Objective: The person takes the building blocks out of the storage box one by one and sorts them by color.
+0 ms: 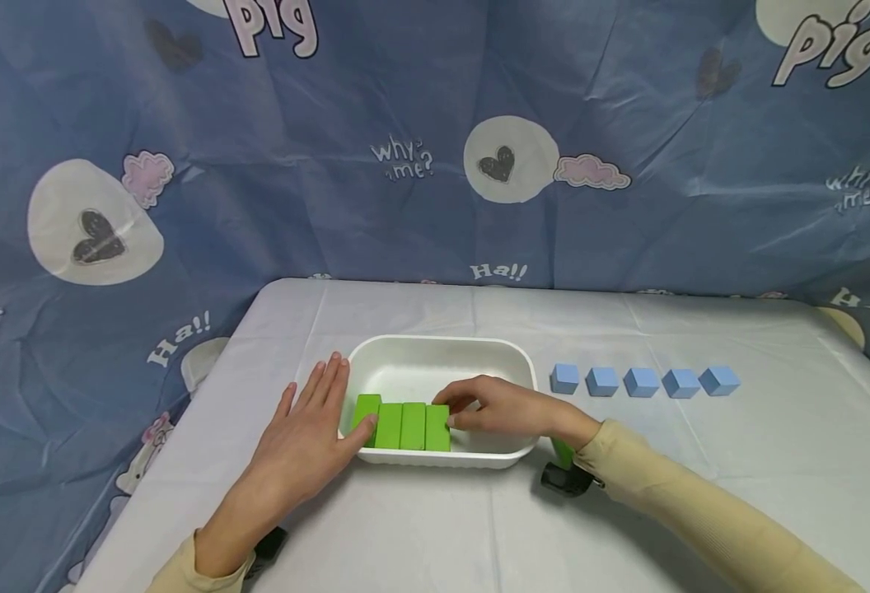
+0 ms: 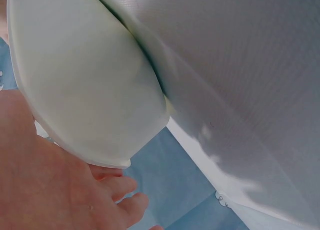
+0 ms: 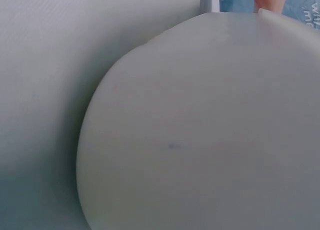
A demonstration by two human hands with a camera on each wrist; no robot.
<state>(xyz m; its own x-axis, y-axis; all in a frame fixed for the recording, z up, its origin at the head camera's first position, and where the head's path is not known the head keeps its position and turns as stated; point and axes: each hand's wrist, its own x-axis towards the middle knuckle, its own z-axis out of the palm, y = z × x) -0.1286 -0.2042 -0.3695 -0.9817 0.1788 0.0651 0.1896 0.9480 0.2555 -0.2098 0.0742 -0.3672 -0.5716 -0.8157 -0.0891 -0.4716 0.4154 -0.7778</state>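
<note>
Two hands on a white-clothed table [image 1: 702, 461] before blue curtain [image 1: 405, 123]: left [image 1: 309, 436] flat, right [image 1: 498, 408] pinching green blocks [image 1: 405, 425].

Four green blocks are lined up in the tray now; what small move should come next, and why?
Probably lift the right hand clear of the green blocks: they stand in a tight row against the near wall of the white tray, with the left hand bracing the other end.

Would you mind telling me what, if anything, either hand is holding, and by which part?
Neither hand plainly grips anything. The right hand touches the row of green blocks at its right end; the left hand lies flat against the white tray.
</note>
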